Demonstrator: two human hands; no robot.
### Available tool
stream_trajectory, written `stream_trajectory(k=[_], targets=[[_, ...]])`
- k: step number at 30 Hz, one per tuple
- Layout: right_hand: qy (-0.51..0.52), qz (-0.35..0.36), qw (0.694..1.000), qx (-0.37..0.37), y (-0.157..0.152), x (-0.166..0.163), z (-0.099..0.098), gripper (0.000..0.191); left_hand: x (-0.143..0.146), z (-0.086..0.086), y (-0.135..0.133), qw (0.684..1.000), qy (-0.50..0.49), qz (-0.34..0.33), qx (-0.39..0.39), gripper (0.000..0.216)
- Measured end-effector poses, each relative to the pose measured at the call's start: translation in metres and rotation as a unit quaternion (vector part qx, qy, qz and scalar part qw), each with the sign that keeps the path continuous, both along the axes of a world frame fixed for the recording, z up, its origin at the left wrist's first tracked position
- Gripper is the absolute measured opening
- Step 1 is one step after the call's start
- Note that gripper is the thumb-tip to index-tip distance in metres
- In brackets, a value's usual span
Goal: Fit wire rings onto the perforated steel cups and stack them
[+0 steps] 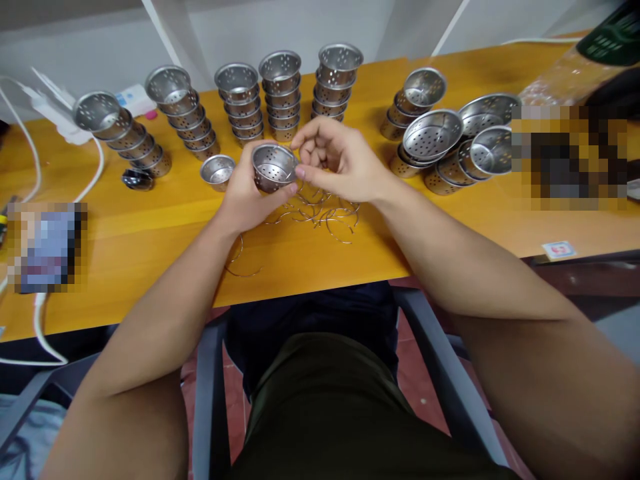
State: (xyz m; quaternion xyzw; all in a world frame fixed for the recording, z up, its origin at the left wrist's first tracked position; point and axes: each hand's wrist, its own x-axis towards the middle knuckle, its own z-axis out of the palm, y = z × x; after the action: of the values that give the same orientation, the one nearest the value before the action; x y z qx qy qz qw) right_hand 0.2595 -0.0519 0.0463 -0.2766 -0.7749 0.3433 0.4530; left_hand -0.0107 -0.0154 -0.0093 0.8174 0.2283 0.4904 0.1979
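Observation:
My left hand [246, 197] is wrapped round a small perforated steel strainer cup [273, 167], held tilted above the yellow table [150, 233]. My right hand [337, 163] pinches at the cup's right rim, fingers pressed together on what seems to be a thin wire handle. Under both hands lies a loose heap of bent wire handles [320, 210]. One more wire handle [240, 263] lies near the front edge.
Several stacks of the same cups [283, 97] stand in a row behind, two leaning at the left [125, 133]. A single cup [217, 170] sits by my left hand. A jumbled pile of cups [450, 143] is at the right. White cables and a power strip [55, 117] lie at the left.

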Motion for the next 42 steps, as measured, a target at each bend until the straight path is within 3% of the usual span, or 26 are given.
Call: stream_trajectory(k=[4, 8, 16, 24, 27, 31, 34, 38, 42], targets=[[-0.062, -0.047, 0.996, 0.050, -0.005, -0.001, 0.000, 0.038, -0.002, -0.002, 0.006, 0.997, 0.005, 0.051, -0.055, 0.103], [-0.070, -0.064, 0.993, 0.063, -0.008, -0.003, -0.001, 0.044, -0.004, -0.005, 0.008, 0.997, 0.007, 0.061, -0.054, 0.099], [-0.097, -0.034, 0.987, 0.123, 0.000, 0.004, -0.005, 0.027, -0.004, -0.008, 0.009, 0.998, -0.007, 0.048, -0.048, 0.104], [-0.136, 0.040, 0.979, 0.147, -0.001, 0.001, -0.016, 0.048, -0.002, 0.001, -0.002, 0.999, 0.012, 0.002, -0.053, 0.093], [-0.128, 0.017, 0.981, 0.142, -0.004, 0.000, -0.011, 0.057, -0.004, -0.002, 0.003, 0.998, 0.023, -0.020, -0.048, 0.101], [-0.132, -0.038, 0.983, 0.122, -0.010, -0.007, -0.005, 0.089, -0.001, -0.007, 0.004, 0.998, 0.039, -0.048, -0.027, 0.118], [-0.148, -0.045, 0.980, 0.126, -0.010, -0.010, -0.004, 0.090, 0.004, -0.008, 0.000, 0.998, 0.026, -0.066, 0.003, 0.121], [-0.177, -0.097, 0.974, 0.105, -0.013, 0.003, 0.018, 0.092, 0.003, -0.006, -0.005, 0.996, 0.053, -0.046, -0.047, 0.131], [-0.198, -0.214, 0.945, 0.151, -0.035, 0.042, 0.069, 0.083, -0.003, -0.006, -0.007, 0.996, 0.053, -0.018, -0.066, 0.121]])
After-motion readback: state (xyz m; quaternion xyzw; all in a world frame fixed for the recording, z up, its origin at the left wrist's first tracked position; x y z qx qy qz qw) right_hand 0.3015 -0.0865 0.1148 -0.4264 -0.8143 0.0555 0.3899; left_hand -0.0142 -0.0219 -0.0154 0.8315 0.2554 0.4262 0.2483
